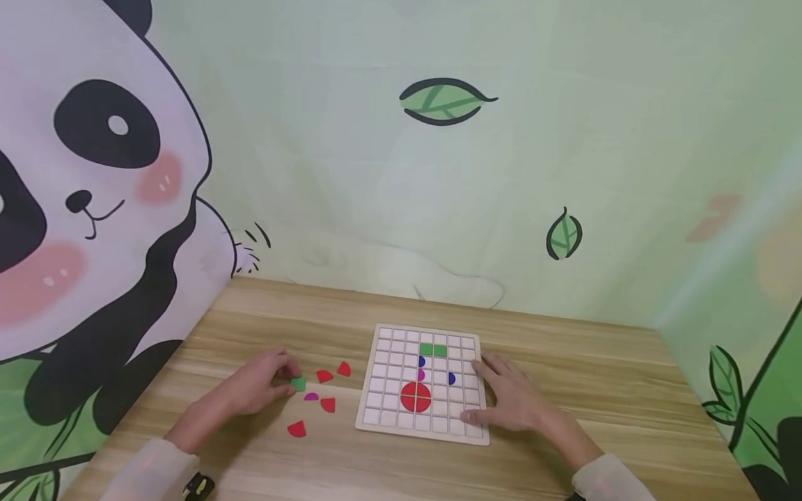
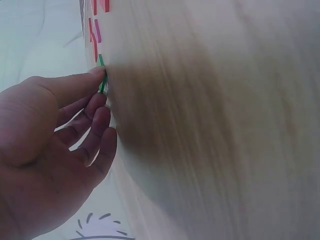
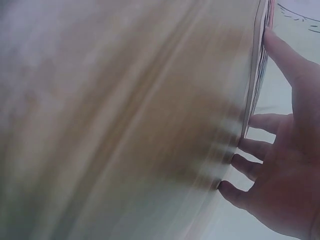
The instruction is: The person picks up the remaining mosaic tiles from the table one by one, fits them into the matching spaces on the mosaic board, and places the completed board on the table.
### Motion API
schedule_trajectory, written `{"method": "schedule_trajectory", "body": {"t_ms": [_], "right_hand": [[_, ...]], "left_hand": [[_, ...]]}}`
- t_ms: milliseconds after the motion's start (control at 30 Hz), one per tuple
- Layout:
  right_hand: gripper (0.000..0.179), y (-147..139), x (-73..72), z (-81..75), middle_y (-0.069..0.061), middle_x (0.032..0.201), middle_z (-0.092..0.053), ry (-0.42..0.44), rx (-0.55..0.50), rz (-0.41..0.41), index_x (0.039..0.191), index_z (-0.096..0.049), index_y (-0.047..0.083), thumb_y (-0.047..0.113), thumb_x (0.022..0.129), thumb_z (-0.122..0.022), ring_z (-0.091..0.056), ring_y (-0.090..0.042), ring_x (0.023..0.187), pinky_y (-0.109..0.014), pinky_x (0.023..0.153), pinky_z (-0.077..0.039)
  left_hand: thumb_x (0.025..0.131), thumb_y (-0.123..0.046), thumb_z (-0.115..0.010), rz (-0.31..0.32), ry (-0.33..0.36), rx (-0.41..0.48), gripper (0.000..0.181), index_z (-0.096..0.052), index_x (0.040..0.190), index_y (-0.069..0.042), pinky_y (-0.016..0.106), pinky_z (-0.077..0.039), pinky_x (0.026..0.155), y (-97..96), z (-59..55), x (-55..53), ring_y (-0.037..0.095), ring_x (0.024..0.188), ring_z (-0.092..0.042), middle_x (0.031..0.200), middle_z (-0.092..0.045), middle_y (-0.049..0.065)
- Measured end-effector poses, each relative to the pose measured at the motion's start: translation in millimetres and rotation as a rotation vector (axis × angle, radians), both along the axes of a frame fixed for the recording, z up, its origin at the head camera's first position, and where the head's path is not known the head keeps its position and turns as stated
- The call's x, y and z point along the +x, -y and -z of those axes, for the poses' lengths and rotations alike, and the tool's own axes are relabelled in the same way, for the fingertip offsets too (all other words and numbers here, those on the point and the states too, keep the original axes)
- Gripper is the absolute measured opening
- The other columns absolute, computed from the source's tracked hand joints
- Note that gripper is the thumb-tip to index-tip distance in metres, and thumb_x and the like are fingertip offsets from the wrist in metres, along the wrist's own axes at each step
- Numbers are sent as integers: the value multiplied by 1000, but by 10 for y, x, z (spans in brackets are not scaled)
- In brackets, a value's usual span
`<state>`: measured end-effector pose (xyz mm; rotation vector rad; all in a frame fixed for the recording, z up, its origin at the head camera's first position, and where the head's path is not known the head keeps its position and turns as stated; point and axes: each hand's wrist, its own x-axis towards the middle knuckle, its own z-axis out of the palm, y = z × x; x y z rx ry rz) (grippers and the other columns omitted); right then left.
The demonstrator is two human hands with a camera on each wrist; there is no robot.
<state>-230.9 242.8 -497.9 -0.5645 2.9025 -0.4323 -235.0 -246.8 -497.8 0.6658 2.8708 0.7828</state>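
Note:
My left hand (image 1: 260, 383) is low over the table, left of the board, pinching a small green square tile (image 1: 299, 384) between thumb and fingers. In the left wrist view the tile (image 2: 102, 85) shows edge-on at the fingertips. A white gridded board (image 1: 426, 436) lies flat in the middle. My right hand (image 1: 516, 396) rests on its right edge, fingers spread, thumb on the lower right squares. On the grid are green squares (image 1: 427, 349), blue half-circles (image 1: 452, 378), a magenta half-circle (image 1: 421, 376) and red quarter pieces forming a disc (image 1: 409, 394).
Between the left hand and the board lie several loose red quarter pieces (image 1: 324, 376) and one magenta half-circle (image 1: 311, 396). The wooden table (image 1: 564, 362) meets a printed wall covering (image 1: 351, 174) at the back, with a panda drawn on the left.

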Motion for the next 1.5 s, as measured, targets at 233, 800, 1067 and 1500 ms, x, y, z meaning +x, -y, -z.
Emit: {"method": "schedule_trajectory", "body": {"t_ms": [233, 800, 1067, 1500], "right_hand": [[109, 1, 4, -12, -21, 171, -28, -2, 9, 2, 163, -40, 9, 77, 84, -71, -24, -49, 156, -77, 117, -23], [108, -7, -16, -69, -23, 171, -26, -10, 7, -24, 162, -40, 7, 76, 85, -71, -23, -51, 156, -76, 117, -22], [107, -11, -13, -64, -24, 169, -29, -25, -5, -24, 161, -42, 5, 74, 85, -73, -25, -51, 154, -78, 115, -24], [107, 23, 4, -24, -20, 171, -27, 19, 0, 7, 162, -41, 8, 76, 84, -72, -23, -47, 157, -75, 118, -23]], "left_hand": [[90, -7, -84, 2, 25, 62, 21, -71, 106, -8, 36, -58, 87, 5, -20, -9, 15, 95, -63, 101, -63, -3], [96, -8, -78, 4, 18, 112, 11, -71, 96, -17, 28, -56, 77, -64, -161, -29, 11, 86, -61, 90, -65, -10], [99, -14, -76, 86, -21, 128, 5, -72, 97, -17, 31, -58, 79, -589, -445, -153, 9, 86, -63, 89, -68, -9], [101, -17, -74, 159, -23, 131, 4, -74, 106, -18, 27, -56, 83, -1748, -559, -634, 9, 90, -63, 94, -68, -12]]}}
